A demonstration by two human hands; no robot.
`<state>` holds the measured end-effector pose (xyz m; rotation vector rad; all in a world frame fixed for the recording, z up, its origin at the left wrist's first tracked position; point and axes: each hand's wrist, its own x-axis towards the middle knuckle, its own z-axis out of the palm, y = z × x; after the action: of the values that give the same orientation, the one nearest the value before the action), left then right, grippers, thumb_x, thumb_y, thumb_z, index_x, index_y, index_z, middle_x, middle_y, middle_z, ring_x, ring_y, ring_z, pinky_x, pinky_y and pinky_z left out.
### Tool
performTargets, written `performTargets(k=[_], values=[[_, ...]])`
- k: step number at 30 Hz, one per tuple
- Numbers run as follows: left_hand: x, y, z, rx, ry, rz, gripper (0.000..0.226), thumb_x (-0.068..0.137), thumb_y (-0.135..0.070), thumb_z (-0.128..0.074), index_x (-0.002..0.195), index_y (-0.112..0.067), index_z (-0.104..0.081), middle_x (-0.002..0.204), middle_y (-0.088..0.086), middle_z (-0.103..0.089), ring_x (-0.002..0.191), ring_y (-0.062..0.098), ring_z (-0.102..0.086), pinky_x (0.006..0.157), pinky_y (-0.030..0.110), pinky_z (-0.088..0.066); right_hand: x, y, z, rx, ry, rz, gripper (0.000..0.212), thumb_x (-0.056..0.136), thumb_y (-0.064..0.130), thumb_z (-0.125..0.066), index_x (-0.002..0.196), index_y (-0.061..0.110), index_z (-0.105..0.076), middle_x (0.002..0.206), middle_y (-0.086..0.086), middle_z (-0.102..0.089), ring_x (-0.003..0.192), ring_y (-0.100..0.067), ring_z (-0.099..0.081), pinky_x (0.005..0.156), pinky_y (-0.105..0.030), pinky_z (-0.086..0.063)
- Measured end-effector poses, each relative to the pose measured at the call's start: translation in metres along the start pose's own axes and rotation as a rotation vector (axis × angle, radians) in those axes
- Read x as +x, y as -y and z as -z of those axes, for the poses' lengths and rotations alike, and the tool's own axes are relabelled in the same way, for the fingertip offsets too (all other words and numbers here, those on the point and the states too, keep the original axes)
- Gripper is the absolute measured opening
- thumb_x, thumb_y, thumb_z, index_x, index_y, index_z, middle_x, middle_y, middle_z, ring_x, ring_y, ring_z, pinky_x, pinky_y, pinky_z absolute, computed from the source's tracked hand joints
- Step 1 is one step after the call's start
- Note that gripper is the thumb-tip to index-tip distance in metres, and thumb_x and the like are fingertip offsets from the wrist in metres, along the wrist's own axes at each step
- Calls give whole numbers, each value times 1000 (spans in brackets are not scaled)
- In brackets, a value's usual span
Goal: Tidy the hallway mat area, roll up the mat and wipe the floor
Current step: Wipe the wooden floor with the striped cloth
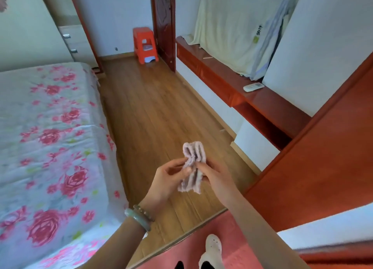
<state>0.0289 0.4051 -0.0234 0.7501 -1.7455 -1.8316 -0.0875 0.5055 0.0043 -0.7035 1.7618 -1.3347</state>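
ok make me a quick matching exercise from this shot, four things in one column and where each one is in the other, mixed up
Things:
1. cloth
2. stool
3. remote control
4. mat

Places:
A. on the red wooden shelf at right
B. under the person's slipper at the bottom
C. held between the left hand and right hand
D. on the floor in the far corner by the door

Pairs: 1-C, 2-D, 3-A, 4-B

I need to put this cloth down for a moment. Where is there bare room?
The wooden floor between the bed and the red ledge is bare up to the orange stool. The ledge is free near the remote. Both hands hold the cloth.
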Motion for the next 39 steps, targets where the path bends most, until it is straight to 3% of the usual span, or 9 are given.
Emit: performTargets(k=[6,10,13,16,23,27,31,36,39], values=[[70,1,-52,81,-121,60,18,89,-18,-63,104,-12,-71,93,0,-74,87,16,-69,76,24,-55,74,11,71,-30,148,-32,15,87,35,-62,94,25,-69,88,1,-73,84,-10,-70,86,-36,-55],[99,0,-67,151,-205,75,14,91,-15,-61,100,-16,-71,88,-5,-73,82,11,-69,72,19,-53,115,16,94,-89,254,-41,12,83,24,-70,93,25,-64,77,11,-70,69,5,-65,57,-8,-45],[111,8,-62,151,-304,120,12,93,-17,-58,99,-18,-68,89,-2,-71,81,8,-66,70,16,-52,144,12,93,-120,315,-94,18,84,9,-62,102,14,-64,89,-6,-70,77,-8,-67,60,-16,-51],[118,20,-45,160,-429,194,16,96,-21,-53,104,-13,-64,94,8,-66,82,11,-63,71,18,-53,173,2,89,-139,346,-172,23,86,8,-54,107,9,-61,99,-15,-65,83,-17,-64,63,-23,-51],[144,64,7,36,-725,366,22,97,-21,-50,110,-8,-61,101,7,-63,89,16,-60,72,22,-48,241,-28,84,-137,243,-247,14,89,12,-56,99,21,-60,96,2,-63,89,-11,-61,64,-20,-48],[170,95,34,6,-762,456,22,96,-21,-50,110,-7,-60,100,6,-60,97,24,-58,79,29,-50,283,-47,84,-175,174,-274,21,86,10,-59,105,18,-63,96,4,-65,93,-12,-63,68,-23,-50],[199,140,61,44,-719,499,23,94,-20,-54,112,-7,-62,104,8,-63,97,23,-59,75,26,-48,336,-81,79,-224,149,-270,20,83,6,-61,96,20,-64,94,2,-67,92,-15,-65,79,-32,-54],[233,218,82,48,-663,579,10,90,-18,-62,99,-19,-67,99,2,-68,95,20,-65,85,34,-54,399,-154,69,-296,151,-316,19,86,16,-63,103,22,-59,93,9,-60,92,-12,-61,74,-24,-52],[259,299,89,75,-643,653,14,88,-15,-65,101,-14,-68,98,5,-70,95,24,-67,87,38,-55,441,-225,62,-370,147,-338,14,86,11,-63,98,16,-59,96,0,-62,96,-21,-62,80,-32,-53]])
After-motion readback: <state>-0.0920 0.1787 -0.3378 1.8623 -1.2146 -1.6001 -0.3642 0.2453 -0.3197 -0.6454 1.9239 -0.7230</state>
